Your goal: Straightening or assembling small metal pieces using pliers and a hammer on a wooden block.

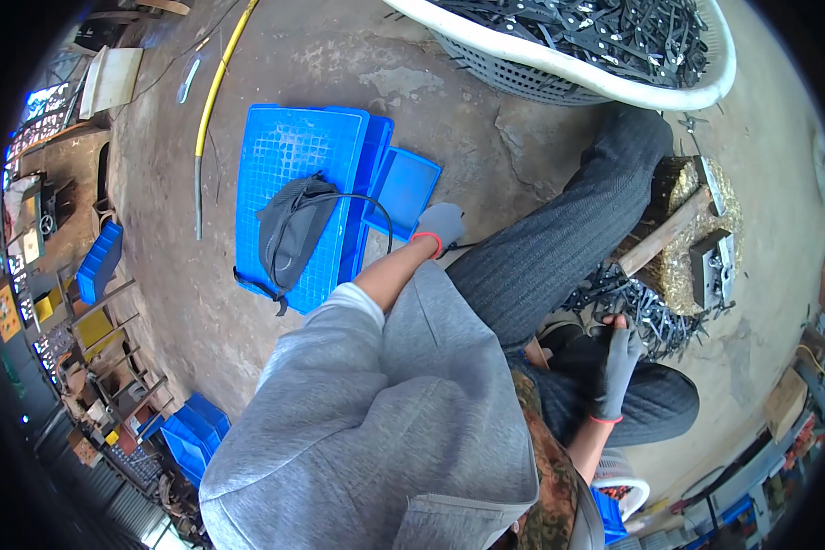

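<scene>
Dark strips (pixel 658 323) beside gloved right fingers (pixel 624 341)

Around the yellow hose (pixel 217 82) spreads a grey-brown concrete floor (pixel 170 302), stained and cracked. Left of the hose stand a brown panel (pixel 78 174) and cluttered shelving (pixel 115 293); beyond them, bright light comes through what is probably a latticed wall (pixel 46 99), blurred there.
</scene>
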### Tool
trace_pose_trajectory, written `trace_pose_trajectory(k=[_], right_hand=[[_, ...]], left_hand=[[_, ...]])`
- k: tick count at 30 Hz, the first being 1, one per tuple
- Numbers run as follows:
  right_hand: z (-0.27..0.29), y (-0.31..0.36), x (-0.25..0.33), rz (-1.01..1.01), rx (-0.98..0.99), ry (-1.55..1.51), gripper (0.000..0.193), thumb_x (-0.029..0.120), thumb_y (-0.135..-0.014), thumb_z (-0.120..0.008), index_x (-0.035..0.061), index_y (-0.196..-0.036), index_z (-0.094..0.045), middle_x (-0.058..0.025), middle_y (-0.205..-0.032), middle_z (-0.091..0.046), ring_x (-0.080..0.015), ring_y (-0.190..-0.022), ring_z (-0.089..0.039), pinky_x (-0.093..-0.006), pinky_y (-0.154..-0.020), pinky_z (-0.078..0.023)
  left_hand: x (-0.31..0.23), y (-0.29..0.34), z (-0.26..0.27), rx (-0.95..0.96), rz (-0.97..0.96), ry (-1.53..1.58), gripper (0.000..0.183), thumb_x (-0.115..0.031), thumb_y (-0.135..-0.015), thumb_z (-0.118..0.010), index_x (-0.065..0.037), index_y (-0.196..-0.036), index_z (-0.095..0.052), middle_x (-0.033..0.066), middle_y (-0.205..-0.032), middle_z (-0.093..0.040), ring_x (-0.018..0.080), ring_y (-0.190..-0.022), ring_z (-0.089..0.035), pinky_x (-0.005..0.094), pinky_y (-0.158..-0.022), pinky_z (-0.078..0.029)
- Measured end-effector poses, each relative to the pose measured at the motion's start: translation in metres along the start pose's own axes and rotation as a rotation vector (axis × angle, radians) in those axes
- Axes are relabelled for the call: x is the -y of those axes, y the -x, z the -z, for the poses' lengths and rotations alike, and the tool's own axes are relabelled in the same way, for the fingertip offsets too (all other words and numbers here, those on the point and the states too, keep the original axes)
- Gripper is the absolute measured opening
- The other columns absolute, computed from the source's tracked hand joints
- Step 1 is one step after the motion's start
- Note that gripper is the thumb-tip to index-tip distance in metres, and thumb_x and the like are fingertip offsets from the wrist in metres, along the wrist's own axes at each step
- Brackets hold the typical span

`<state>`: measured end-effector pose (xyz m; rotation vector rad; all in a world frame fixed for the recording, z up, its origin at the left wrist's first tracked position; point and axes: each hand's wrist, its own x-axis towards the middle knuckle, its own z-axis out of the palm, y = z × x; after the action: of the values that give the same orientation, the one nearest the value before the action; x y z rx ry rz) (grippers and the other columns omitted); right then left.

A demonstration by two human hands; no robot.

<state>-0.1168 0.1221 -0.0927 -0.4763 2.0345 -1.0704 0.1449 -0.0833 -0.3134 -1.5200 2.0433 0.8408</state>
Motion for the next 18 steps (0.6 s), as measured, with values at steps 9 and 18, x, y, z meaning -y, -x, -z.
trace_pose_trajectory(k=[9, 18], right_hand=[[-0.019, 0.021, 0.034, 0.074, 0.068, -0.175, 0.028, 0.022, -0.096, -0.047, 0.0028, -0.079, -0.058, 0.0007, -0.072, -0.053, -0.0073, -0.063, -0.046, -0.0221, -0.060, -0.037], [-0.009, 0.044, 0.088, 0.036, 0.351, -0.757, 0.053, 0.047, -0.098, -0.030, 0.0018, -0.092, -0.057, -0.0083, -0.069, -0.062, -0.0140, -0.063, -0.059, -0.0235, -0.061, -0.043]], left_hand=[[-0.019, 0.130, 0.187, -0.700, -0.438, 0.591, 0.018, -0.012, -0.085, -0.058, -0.004, -0.099, -0.066, 0.0123, -0.080, -0.066, 0.0219, -0.069, -0.063, 0.0310, -0.060, -0.048], [-0.093, 0.219, 0.237, -0.876, -1.262, 0.170, 0.030, -0.008, -0.074, -0.064, -0.004, -0.103, -0.064, 0.0142, -0.105, -0.062, 0.0334, -0.092, -0.061, 0.0409, -0.077, -0.049]])
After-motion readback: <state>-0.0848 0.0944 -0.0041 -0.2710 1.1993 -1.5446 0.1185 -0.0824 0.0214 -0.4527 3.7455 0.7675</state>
